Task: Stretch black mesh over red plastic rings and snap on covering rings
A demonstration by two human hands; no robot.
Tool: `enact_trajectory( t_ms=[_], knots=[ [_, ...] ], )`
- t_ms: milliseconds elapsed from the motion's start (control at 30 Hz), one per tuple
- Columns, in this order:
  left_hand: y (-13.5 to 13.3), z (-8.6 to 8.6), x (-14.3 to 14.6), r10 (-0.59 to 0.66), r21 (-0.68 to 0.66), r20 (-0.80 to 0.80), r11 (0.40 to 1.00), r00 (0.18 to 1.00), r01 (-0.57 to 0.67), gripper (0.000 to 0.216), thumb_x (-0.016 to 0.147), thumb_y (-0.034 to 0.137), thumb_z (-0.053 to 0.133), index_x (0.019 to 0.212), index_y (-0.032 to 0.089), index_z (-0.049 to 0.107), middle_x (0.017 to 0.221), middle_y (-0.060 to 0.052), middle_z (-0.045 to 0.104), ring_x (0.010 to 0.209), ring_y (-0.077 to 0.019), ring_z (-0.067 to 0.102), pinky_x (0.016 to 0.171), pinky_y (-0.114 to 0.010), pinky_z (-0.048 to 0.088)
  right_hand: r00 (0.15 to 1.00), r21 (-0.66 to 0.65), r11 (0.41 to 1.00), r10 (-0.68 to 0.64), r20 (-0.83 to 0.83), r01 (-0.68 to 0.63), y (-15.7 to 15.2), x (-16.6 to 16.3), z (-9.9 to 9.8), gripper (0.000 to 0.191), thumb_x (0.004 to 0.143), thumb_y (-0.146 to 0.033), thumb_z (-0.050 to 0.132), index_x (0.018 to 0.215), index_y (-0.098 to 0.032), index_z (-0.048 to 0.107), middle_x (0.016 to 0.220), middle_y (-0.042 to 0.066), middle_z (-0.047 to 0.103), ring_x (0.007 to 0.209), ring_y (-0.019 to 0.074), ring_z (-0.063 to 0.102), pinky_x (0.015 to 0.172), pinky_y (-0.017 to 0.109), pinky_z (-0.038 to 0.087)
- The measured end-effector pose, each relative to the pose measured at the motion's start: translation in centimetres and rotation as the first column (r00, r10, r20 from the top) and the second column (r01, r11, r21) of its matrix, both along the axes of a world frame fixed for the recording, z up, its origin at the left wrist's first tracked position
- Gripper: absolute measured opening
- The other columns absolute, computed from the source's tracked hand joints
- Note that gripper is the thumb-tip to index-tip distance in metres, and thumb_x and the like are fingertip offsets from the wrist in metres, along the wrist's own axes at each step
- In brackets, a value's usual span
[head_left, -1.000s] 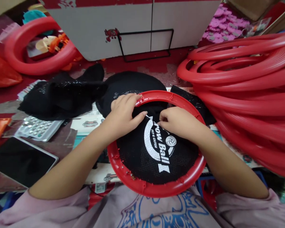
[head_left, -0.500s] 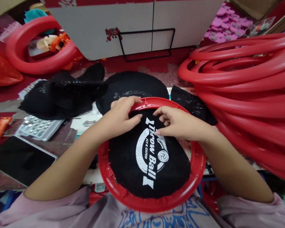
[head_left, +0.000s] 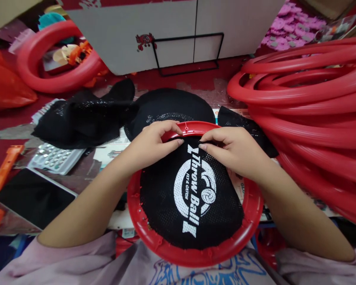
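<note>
A red plastic ring (head_left: 249, 213) rests against my front, with a round black mesh net (head_left: 157, 198) printed "Throw Ball" in white lying inside it. Along the left and bottom the net's edge meets the ring, while a gap shows at the upper right. My left hand (head_left: 160, 140) lies over the ring's far rim, thumb and fingers closed on the net's top edge. Just right of it, my right hand (head_left: 230, 148) pinches the same edge between thumb and fingertips. Behind the ring lies a stack of black mesh rounds (head_left: 172, 103).
Red rings (head_left: 308, 130) are piled high at the right. Crumpled black mesh (head_left: 83, 118) lies left, near a tray of small metal parts (head_left: 56, 158), a dark tablet (head_left: 35, 198) and an orange plastic piece (head_left: 2, 178). A white board (head_left: 172, 35) with a black wire stand (head_left: 188, 37) is behind.
My right hand has gone from loosely curled over the net to pinching its top edge. The left thumb and fingers have come closer together at that edge. The view has shifted slightly.
</note>
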State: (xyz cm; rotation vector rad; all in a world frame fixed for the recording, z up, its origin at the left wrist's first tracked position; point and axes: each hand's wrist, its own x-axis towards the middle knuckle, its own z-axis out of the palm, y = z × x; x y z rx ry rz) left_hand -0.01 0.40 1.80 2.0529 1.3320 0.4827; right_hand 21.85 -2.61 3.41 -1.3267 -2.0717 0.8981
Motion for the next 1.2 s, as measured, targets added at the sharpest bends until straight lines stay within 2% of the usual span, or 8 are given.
enact_trajectory(
  t_ms=[133, 233, 300, 367, 467, 667, 800, 1200],
  knots=[
    [0.0, 0.2, 0.1, 0.003, -0.008, 0.005, 1.0, 1.0, -0.003, 0.018, 0.082, 0.034, 0.058, 0.078, 0.018, 0.064, 0.121, -0.005, 0.064, 0.108, -0.0231, 0.06, 0.097, -0.039, 0.041, 0.997, 0.073, 0.997, -0.017, 0.08, 0.011, 0.1, 0.0, 0.1, 0.012, 0.086, -0.022, 0.058, 0.083, -0.018, 0.069, 0.077, -0.001, 0.07, 0.071, 0.0118, 0.061, 0.067, 0.022, 0.04],
    [0.0, 0.1, 0.2, 0.045, -0.041, 0.048, 0.998, 0.998, -0.043, 0.02, 0.083, 0.035, 0.056, 0.076, 0.017, 0.061, 0.12, -0.006, 0.065, 0.104, -0.0234, 0.062, 0.093, -0.038, 0.045, 0.989, 0.145, 0.989, -0.052, 0.137, 0.032, 0.3, 0.0, -0.1, 0.013, 0.086, -0.021, 0.058, 0.087, -0.018, 0.07, 0.081, 0.0, 0.071, 0.074, 0.0135, 0.062, 0.069, 0.023, 0.041],
    [0.1, 0.0, 0.3, 0.086, -0.072, 0.08, 0.994, 0.993, -0.08, 0.02, 0.083, 0.035, 0.056, 0.074, 0.017, 0.06, 0.119, -0.006, 0.066, 0.104, -0.0239, 0.062, 0.093, -0.039, 0.045, 0.985, 0.224, 0.973, 0.006, 0.171, -0.045, 0.5, 0.1, -0.5, 0.021, 0.087, -0.018, 0.053, 0.098, -0.019, 0.071, 0.087, 0.002, 0.071, 0.078, 0.0143, 0.062, 0.072, 0.024, 0.041],
    [0.2, -0.1, 0.3, 0.123, -0.077, 0.1, 0.99, 0.987, -0.116, 0.018, 0.082, 0.033, 0.057, 0.074, 0.018, 0.06, 0.117, -0.006, 0.067, 0.107, -0.0242, 0.062, 0.096, -0.039, 0.044, 0.96, 0.294, 0.937, 0.112, 0.255, -0.188, 0.6, 0.2, -0.9, 0.03, 0.088, -0.017, 0.047, 0.105, -0.021, 0.071, 0.087, 0.004, 0.069, 0.077, 0.0149, 0.06, 0.071, 0.026, 0.041],
    [0.4, -0.2, 0.5, 0.145, -0.039, 0.089, 0.989, 0.985, -0.142, 0.016, 0.082, 0.032, 0.057, 0.074, 0.019, 0.06, 0.111, -0.006, 0.07, 0.108, -0.0242, 0.063, 0.097, -0.039, 0.045, 0.893, 0.315, 0.894, 0.171, 0.416, -0.318, 0.7, 0.2, -1.3, 0.036, 0.09, -0.018, 0.04, 0.104, -0.022, 0.073, 0.08, 0.006, 0.065, 0.07, 0.0161, 0.054, 0.063, 0.028, 0.036],
    [0.5, -0.2, 1.0, 0.179, 0.032, -0.01, 0.983, 0.984, -0.179, 0.015, 0.082, 0.031, 0.055, 0.074, 0.02, 0.06, 0.107, -0.003, 0.072, 0.101, -0.0247, 0.065, 0.092, -0.04, 0.048, 0.823, 0.227, 0.94, 0.087, 0.562, -0.254, 0.6, -0.6, -1.1, 0.036, 0.089, -0.02, 0.043, 0.114, -0.025, 0.069, 0.09, 0.006, 0.066, 0.072, 0.0166, 0.055, 0.06, 0.028, 0.031],
    [0.5, -0.2, 1.1, 0.184, 0.065, -0.037, 0.981, 0.982, -0.182, 0.014, 0.083, 0.029, 0.053, 0.073, 0.02, 0.059, 0.105, -0.004, 0.072, 0.1, -0.0249, 0.064, 0.089, -0.039, 0.048, 0.791, 0.213, 0.952, 0.045, 0.61, -0.219, 0.5, -1.0, -1.0, 0.036, 0.089, -0.021, 0.043, 0.115, -0.026, 0.068, 0.097, 0.006, 0.068, 0.075, 0.017, 0.057, 0.057, 0.027, 0.029],
    [0.7, -0.4, 1.2, 0.199, 0.103, -0.054, 0.976, 0.979, -0.193, 0.013, 0.083, 0.027, 0.052, 0.075, 0.019, 0.059, 0.102, -0.005, 0.072, 0.094, -0.0241, 0.065, 0.087, -0.038, 0.048, 0.809, 0.28, 0.942, -0.017, 0.587, -0.184, 0.6, -1.1, -1.4, 0.034, 0.091, -0.022, 0.043, 0.112, -0.025, 0.069, 0.087, 0.005, 0.065, 0.071, 0.0168, 0.057, 0.054, 0.028, 0.024]
  ],
)
